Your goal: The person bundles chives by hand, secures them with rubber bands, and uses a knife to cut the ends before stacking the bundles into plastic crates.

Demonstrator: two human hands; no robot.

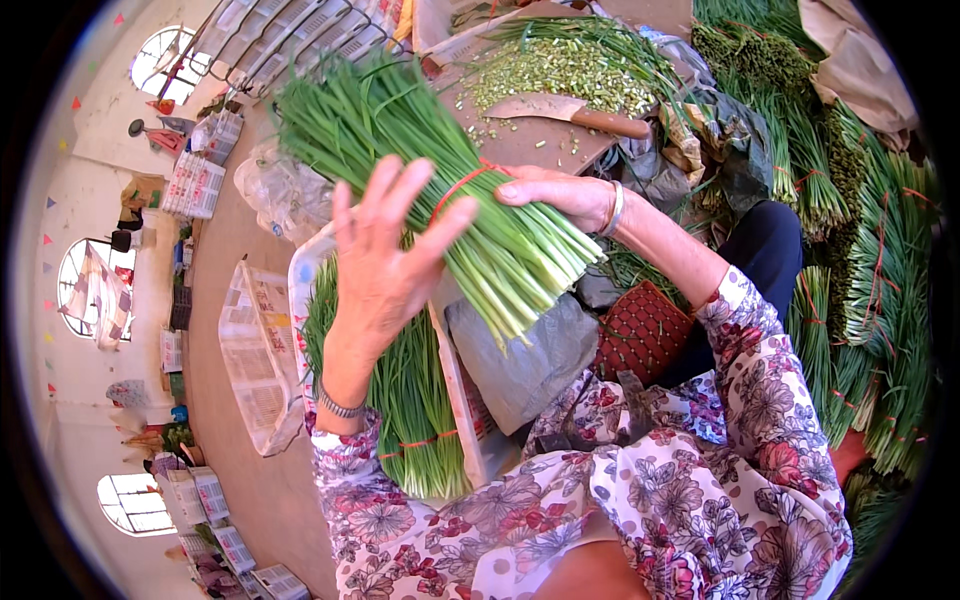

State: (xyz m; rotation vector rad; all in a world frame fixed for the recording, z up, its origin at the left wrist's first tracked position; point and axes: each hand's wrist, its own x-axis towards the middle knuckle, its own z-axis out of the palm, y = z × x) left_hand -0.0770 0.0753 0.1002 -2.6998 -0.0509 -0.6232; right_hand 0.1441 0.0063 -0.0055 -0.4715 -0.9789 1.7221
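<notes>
A thick bunch of garlic chives (385, 125) is held up in front of me, tied round with a red band (462, 187). Its green leaves point to the far left, and its pale cut ends face the near right. My right hand (560, 195) grips the bunch from the right side near the band, thumb on top; its other fingers are hidden underneath. On the near left side of the bunch, my left hand (385, 250) has its fingers spread and slightly blurred. It overlaps the leaves and stems, but I cannot tell whether it touches them.
Beyond the bunch, a wooden-handled knife (570, 113) lies on a board beside chopped stem pieces (560, 75). At my left stands a crate of tied chives (415, 400). Grey plastic (520, 345) covers something before me. Many tied bunches (880, 270) are stacked at right.
</notes>
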